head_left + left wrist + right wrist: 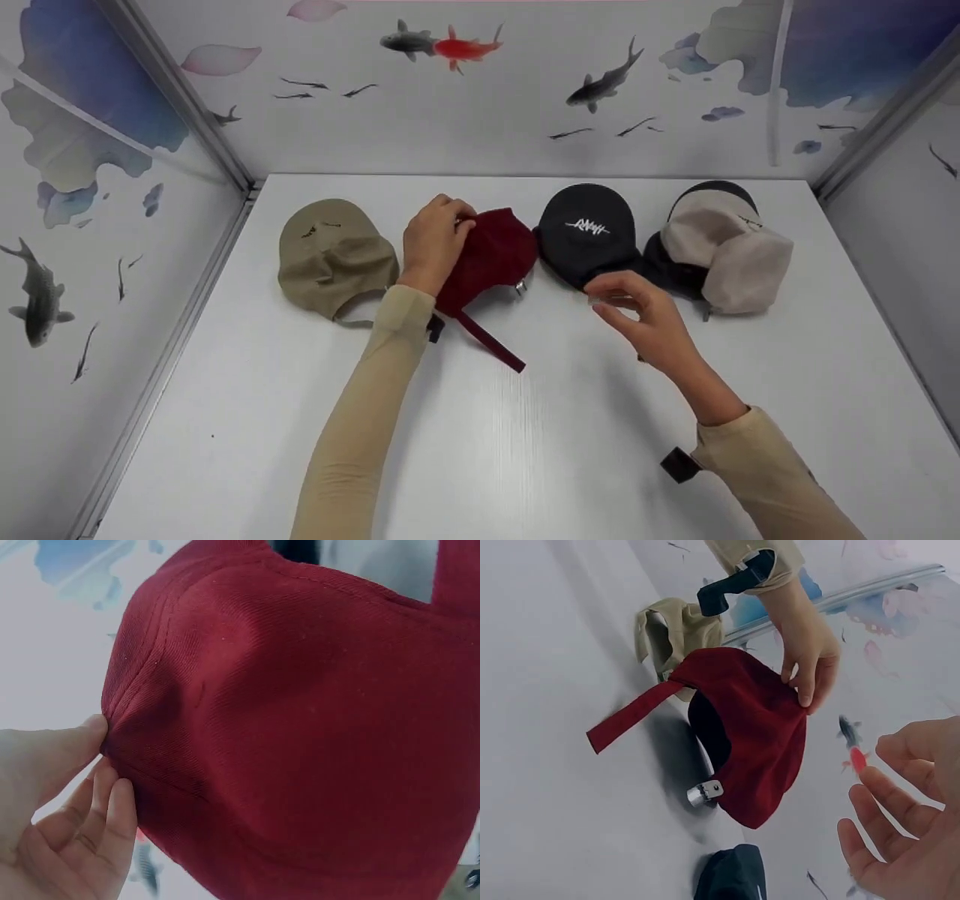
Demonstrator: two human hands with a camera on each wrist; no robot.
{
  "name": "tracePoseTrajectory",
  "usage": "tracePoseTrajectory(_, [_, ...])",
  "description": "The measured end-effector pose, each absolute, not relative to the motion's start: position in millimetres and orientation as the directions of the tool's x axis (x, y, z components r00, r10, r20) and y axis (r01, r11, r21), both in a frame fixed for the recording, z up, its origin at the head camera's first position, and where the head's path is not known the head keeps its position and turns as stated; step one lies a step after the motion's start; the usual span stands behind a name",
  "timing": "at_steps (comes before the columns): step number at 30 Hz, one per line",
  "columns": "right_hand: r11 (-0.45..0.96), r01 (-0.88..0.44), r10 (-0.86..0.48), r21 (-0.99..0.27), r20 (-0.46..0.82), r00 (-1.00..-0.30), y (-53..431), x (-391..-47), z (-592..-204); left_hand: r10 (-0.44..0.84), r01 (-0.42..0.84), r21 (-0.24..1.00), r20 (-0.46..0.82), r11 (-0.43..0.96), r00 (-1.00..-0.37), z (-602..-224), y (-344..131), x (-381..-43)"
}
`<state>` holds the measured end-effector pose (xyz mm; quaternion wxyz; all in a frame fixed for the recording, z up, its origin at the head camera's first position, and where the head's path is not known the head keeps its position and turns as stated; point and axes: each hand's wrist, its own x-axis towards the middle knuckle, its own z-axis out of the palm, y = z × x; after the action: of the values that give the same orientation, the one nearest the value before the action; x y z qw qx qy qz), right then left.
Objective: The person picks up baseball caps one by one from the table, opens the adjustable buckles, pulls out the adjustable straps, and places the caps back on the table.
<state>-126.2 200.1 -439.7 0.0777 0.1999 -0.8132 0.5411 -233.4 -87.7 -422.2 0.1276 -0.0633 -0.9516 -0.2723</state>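
Observation:
My left hand pinches a dark red cap by the edge of its crown, between thumb and fingers. Its strap hangs loose toward me, and a metal buckle shows at the other side of the back opening. In the left wrist view the red cloth fills most of the picture. My right hand hovers in front of a black cap with white lettering, fingers loosely bent and holding nothing. The right wrist view shows this hand's fingers apart from the red cap.
On the left of the white table lies a khaki cap. To the right, a light beige cap rests over another dark cap. Panels with painted fish enclose the table at the back and sides.

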Motion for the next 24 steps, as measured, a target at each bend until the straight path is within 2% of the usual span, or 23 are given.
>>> tracePoseTrajectory(5, [0.350, -0.403, -0.243, -0.845, 0.334, -0.911, 205, -138, -433, -0.017, 0.119, 0.503, 0.258, 0.856, -0.966, -437, -91, -247])
tracePoseTrajectory(10, [0.455, -0.365, -0.232, -0.812, 0.288, -0.929, 212, -157, -431, -0.049, 0.085, 0.550, 0.224, 0.831, -0.973, -449, -92, -256])
tracePoseTrajectory(17, [0.596, -0.262, -0.208, -0.759, 0.169, -0.963, 215, -187, -446, 0.079, 0.119, 0.641, 0.091, 0.758, -0.993, -461, -98, -259])
tracePoseTrajectory(24, [0.698, -0.244, -0.209, -0.674, 0.134, -0.969, 214, -206, -466, 0.232, 0.148, 0.639, -0.048, 0.755, -0.971, -473, -106, -255])
